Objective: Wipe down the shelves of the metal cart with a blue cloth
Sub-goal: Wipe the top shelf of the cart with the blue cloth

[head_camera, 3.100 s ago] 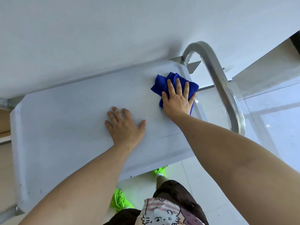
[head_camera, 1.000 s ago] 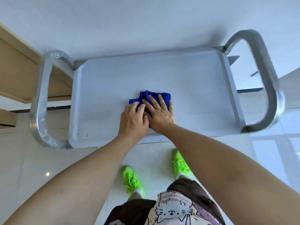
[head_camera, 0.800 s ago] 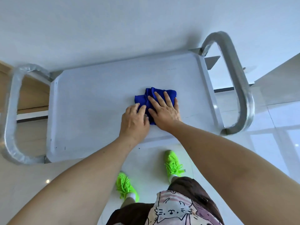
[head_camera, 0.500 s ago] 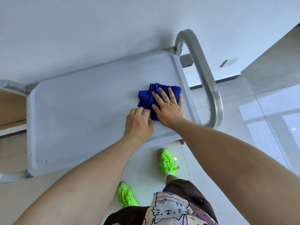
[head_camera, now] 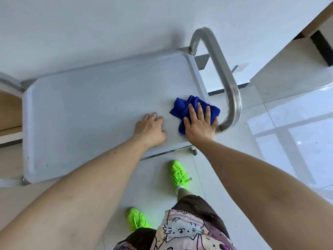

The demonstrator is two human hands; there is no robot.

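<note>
Right hand flat, palm down on the blue cloth, fingers spread wide and straight, pressing rather than gripping. Cloth is bunched at the near right corner of the cart's top shelf, lapping over the right rim, just beside the tubular handle. Right forearm extended, coming in from lower right. Left hand palm down on the bare shelf just left of the cloth, not touching it, fingers loosely curled, holding nothing. Left arm reaches in from lower left. Green shoes on the floor below the cart.
</note>
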